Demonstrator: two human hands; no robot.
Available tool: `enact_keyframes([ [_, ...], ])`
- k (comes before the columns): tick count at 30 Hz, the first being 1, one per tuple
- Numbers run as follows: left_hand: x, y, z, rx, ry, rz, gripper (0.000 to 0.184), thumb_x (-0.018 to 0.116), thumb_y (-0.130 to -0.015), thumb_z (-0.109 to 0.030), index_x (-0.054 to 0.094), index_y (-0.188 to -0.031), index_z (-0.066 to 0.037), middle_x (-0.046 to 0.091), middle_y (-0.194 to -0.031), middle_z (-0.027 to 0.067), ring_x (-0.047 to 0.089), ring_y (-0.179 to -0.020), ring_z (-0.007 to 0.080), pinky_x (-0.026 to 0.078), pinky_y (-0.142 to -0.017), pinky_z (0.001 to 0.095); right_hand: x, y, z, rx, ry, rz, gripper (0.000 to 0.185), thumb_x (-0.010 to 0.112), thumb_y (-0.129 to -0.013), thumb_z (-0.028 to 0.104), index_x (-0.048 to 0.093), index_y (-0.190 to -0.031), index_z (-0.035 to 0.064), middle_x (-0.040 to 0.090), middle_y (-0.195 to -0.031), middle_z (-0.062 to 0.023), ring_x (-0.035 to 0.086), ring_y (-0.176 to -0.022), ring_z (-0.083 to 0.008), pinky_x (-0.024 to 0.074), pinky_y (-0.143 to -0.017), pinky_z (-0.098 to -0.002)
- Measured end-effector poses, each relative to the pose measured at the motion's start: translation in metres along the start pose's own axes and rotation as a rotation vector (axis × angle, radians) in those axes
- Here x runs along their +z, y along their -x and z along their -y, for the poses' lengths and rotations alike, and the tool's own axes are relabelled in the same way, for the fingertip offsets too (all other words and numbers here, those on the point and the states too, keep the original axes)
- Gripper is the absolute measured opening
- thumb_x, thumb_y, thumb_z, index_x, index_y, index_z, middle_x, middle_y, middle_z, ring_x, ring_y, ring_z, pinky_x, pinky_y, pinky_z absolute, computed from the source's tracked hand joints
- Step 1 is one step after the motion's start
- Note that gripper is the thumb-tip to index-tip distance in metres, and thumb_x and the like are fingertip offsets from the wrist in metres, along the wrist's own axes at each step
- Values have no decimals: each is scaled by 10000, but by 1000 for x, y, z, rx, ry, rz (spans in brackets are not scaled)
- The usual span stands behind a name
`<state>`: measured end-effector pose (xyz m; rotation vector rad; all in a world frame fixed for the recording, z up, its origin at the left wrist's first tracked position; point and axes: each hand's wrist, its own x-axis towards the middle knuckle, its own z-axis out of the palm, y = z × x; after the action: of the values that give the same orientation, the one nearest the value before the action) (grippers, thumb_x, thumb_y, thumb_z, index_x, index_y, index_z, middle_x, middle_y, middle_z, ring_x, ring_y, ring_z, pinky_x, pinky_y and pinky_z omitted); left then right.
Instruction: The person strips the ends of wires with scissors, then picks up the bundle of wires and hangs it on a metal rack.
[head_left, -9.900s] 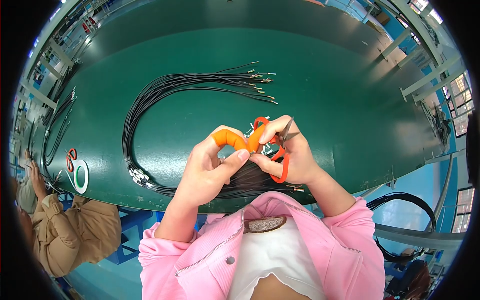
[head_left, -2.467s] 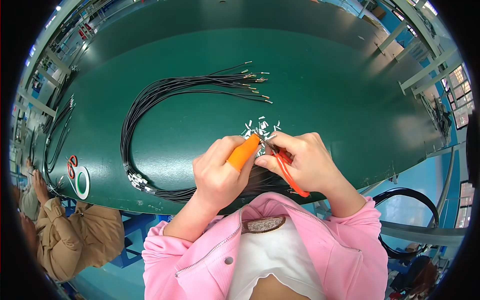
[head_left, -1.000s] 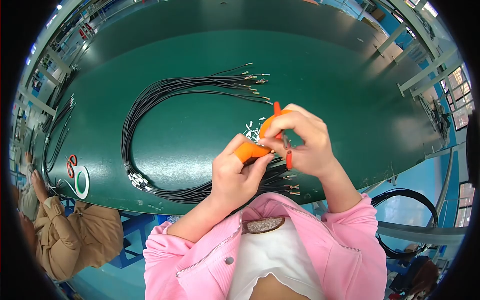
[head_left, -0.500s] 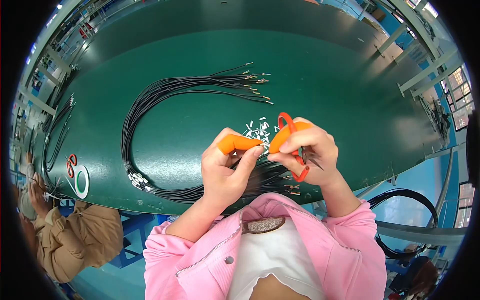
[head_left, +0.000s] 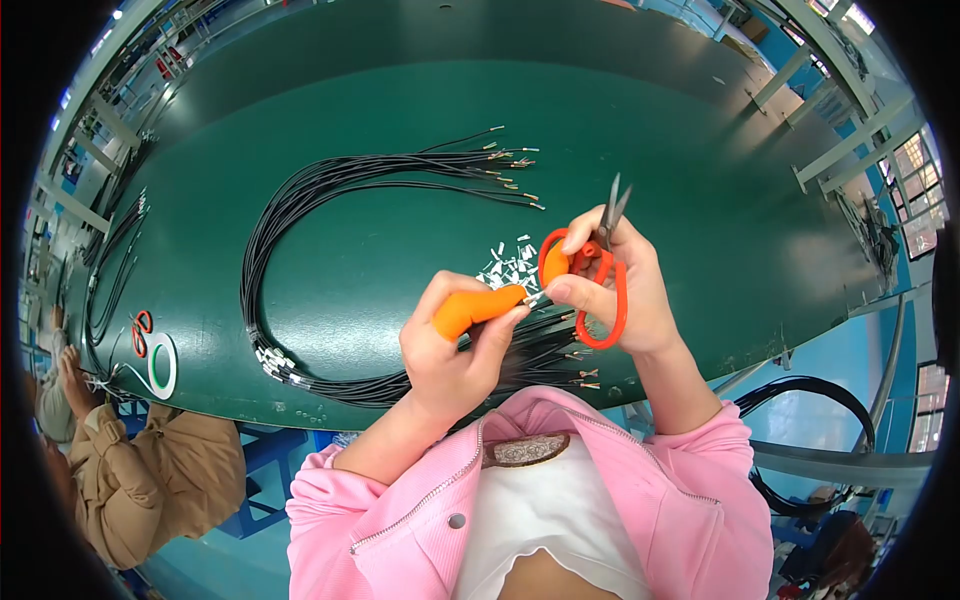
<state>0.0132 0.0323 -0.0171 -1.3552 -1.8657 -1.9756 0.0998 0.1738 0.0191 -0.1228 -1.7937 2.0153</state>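
My left hand (head_left: 450,340), an orange cover on its index finger, pinches a thin cable end with a white tip (head_left: 534,298). Hooked in my right hand (head_left: 635,295) are scissors with red handles (head_left: 622,310), blades pointing away from me and slightly apart. An orange cover also shows on a right finger, and the right thumb is close to the white tip. Small white pieces (head_left: 512,268) lie scattered on the table just beyond my fingertips. A looped bundle of black cables (head_left: 262,250) curves round on the left, its near ends (head_left: 560,350) passing beneath my hands.
On the green table (head_left: 700,200), a roll of tape (head_left: 162,366) and another pair of red-handled scissors (head_left: 140,330) sit at the left edge. A person in a tan jacket (head_left: 170,480) is seated there beside more cables (head_left: 110,270). Black cables (head_left: 820,390) hang at the lower right.
The scissors have swung round in my right hand, so their blades now point away from me. My right fingers have shifted, and the white tip between my hands has come into view.
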Motion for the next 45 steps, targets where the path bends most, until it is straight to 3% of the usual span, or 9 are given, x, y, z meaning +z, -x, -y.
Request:
enact_keyframes([
  [4, 1, -2, -5, 131, -169, 73, 123, 679, -659, 15, 593, -745, -7, 525, -705, 76, 523, -480, 170, 410, -431, 261, -3, -4, 6, -63, 71, 72, 252, 672, -705, -20, 491, -870, 39, 521, -790, -30, 516, -714, -85, 427, -616, -219],
  [9, 2, -5, -1, -128, 16, 167, 72, 644, -713, 8, 597, -765, 22, 513, -703, 61, 543, -539, 124, 408, -459, 222, -9, -3, 6, -658, 833, 279, 276, 683, -550, -1, 585, -788, 99, 516, -664, -17, 524, -589, -164, 433, -510, -266],
  [15, 2, -3, 8, -364, 164, 142, 50, 623, -747, 27, 594, -782, 48, 492, -715, 37, 506, -586, 55, 403, -506, 165, -25, -3, -6, -810, 1050, 216, 310, 655, -515, 5, 593, -797, 116, 510, -647, -9, 498, -557, -179, 406, -457, -279],
  [23, 5, -3, 1, -313, 171, 73, 66, 630, -741, 25, 590, -789, 47, 492, -715, 35, 488, -577, 62, 374, -481, 181, -16, 1, -2, -577, 564, -46, 245, 715, -619, -15, 562, -785, 80, 582, -684, -26, 518, -594, -177, 414, -535, -265],
  [32, 5, -2, 0, -207, 14, 147, 70, 650, -714, 7, 610, -767, 28, 512, -678, 57, 514, -531, 109, 383, -444, 230, -19, 1, -1, -664, 788, 236, 398, 591, -491, -122, 573, -823, 97, 563, -727, -32, 524, -616, -191, 422, -518, -291],
  [36, 6, 0, -3, -82, -126, 256, 80, 649, -715, 6, 602, -778, 23, 522, -688, 62, 526, -548, 115, 413, -473, 235, -12, -9, 10, -348, 655, 311, 305, 613, -578, -99, 560, -824, 72, 553, -722, -44, 533, -635, -175, 458, -573, -276],
  [37, 6, 0, -3, -158, -39, 250, 81, 646, -720, 6, 598, -782, 24, 520, -698, 60, 526, -559, 109, 416, -485, 227, -13, -13, 6, -300, 579, 249, 238, 731, -622, -9, 553, -765, 58, 553, -742, -42, 533, -650, -129, 433, -585, -250],
  [39, 3, 0, -4, -311, 132, 233, 84, 641, -728, 6, 591, -792, 27, 517, -718, 54, 525, -581, 96, 421, -509, 212, -20, -16, 1, -34, 286, 176, 256, 732, -641, 5, 526, -786, 50, 534, -765, -23, 524, -679, -104, 431, -623, -233],
  [45, 2, -1, 3, -450, 418, 177, 71, 617, -773, -3, 579, -804, 48, 484, -771, 23, 498, -637, 50, 399, -565, 174, -23, -2, -6, 20, 40, 152, 272, 713, -651, -20, 520, -829, 50, 538, -817, -49, 523, -776, -112, 428, -706, -250],
])
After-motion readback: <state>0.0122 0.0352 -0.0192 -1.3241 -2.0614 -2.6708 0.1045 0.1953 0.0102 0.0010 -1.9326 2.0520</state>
